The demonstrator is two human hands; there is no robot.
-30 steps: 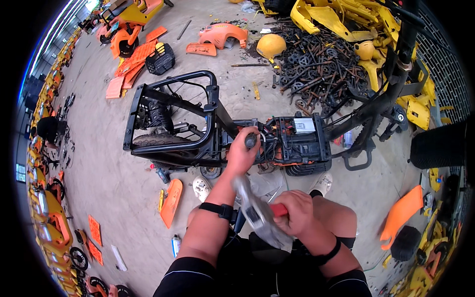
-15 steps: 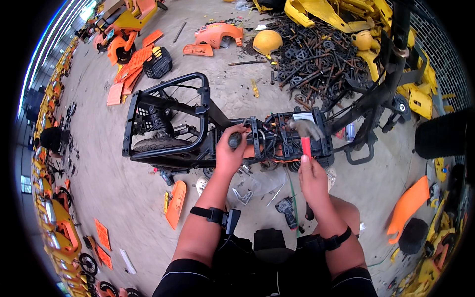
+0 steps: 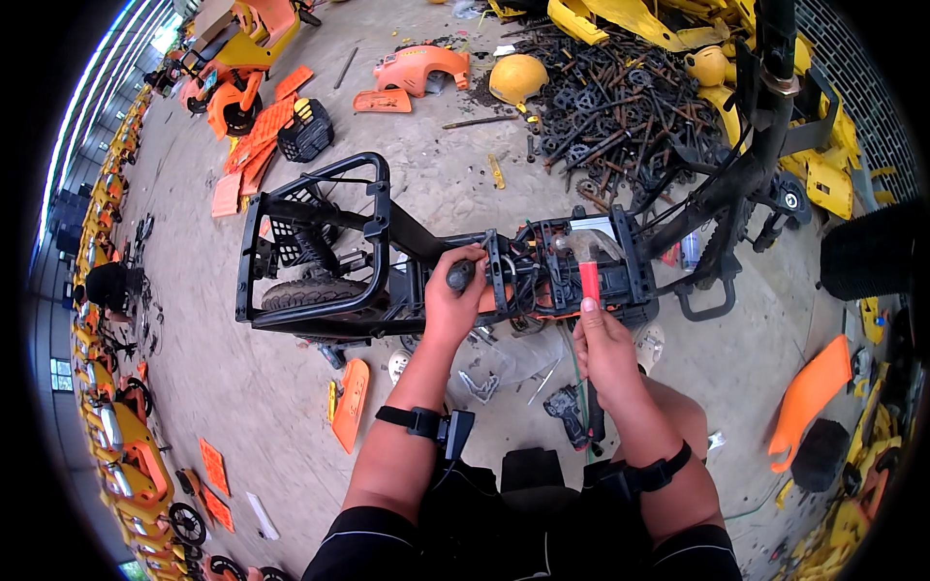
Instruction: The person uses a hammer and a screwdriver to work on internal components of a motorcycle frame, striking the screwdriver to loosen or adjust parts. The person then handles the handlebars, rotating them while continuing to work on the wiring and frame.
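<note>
A black scooter frame [image 3: 320,320] lies across in front of me, exposing wiring, orange parts and a metal box. My left hand [image 3: 453,295] is closed round a dark, round-ended tool handle [image 3: 460,276] at the middle of the frame; the tool's far end is hidden. Over the frame's right section, my right hand [image 3: 605,353] grips a hammer by its red and black handle [image 3: 590,281], with the metal head [image 3: 599,246] to the right of my left hand. A cordless drill [image 3: 567,412] lies on the floor below.
Rusty metal parts [image 3: 630,116] are heaped behind the frame beside yellow panels [image 3: 591,19]. Orange panels [image 3: 257,145] and a black crate [image 3: 304,131] lie back left; another panel [image 3: 809,397] lies right. Yellow scooters [image 3: 131,465] line the left side, where a crouched person in black [image 3: 111,286] appears.
The hammer has risen from low over my lap to above the frame's right section, upright in my right hand. My left hand has shifted slightly left with its tool.
</note>
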